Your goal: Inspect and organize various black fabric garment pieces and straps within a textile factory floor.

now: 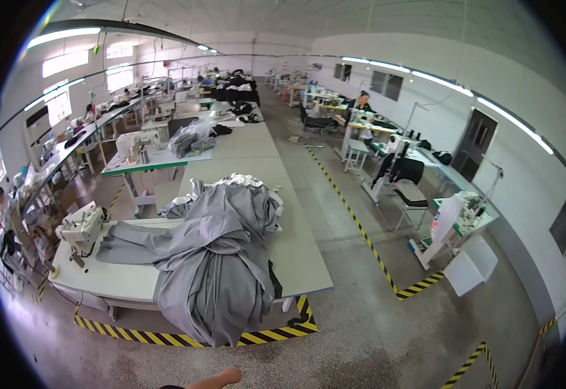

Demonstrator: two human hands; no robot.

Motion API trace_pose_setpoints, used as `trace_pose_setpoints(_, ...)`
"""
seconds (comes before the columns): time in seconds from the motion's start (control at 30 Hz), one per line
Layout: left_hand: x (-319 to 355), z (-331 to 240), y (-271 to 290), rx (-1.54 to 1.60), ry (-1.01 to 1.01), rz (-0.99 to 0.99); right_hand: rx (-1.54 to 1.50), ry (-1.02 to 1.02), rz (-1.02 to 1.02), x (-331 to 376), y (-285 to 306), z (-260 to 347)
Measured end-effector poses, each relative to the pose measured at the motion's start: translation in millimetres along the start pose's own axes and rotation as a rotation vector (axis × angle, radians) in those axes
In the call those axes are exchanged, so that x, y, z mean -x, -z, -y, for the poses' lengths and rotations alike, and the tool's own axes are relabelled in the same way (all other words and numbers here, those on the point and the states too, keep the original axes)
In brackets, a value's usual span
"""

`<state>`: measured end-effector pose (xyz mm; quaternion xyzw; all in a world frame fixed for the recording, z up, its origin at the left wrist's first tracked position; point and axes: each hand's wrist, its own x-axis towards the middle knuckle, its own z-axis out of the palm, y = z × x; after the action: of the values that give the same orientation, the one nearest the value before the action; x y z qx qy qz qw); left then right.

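Note:
At the lower edge, part of my left hand [221, 378] shows, reaching in from the left beside a bit of dark sleeve. Its fingers cannot be made out, and nothing held by it is visible. The hand is over the speckled floor, apart from the table. Ahead of it, a large heap of grey fabric [215, 240] lies across the sewing table [305, 269] and hangs over the front edge. White fabric [247, 180] bunches at the heap's far side. A white sewing machine [80, 228] stands at the table's left end. My right hand is out of view.
Yellow-black floor tape [354, 220] marks the aisle. To the right are a chair [407, 185], a white bin [471, 266] and more sewing stations. A person [362, 102] sits at one farther back. Plastic-wrapped bundles [195, 136] lie on the table behind the heap.

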<state>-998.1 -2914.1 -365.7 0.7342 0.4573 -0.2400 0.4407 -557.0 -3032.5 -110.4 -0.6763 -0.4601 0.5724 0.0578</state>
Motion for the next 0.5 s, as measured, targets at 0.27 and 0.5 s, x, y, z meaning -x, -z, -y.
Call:
trace_pose_setpoints(0.27, -133, -216, 365, 0.446, 0.089, -1.225, 0.152, -0.275, 0.049, -186, 225, -46)
trace_pose_setpoints(0.5, -228, -196, 409, 0.415, 0.777, -1.230, 0.073, -0.564, -0.139, -319, 437, -33)
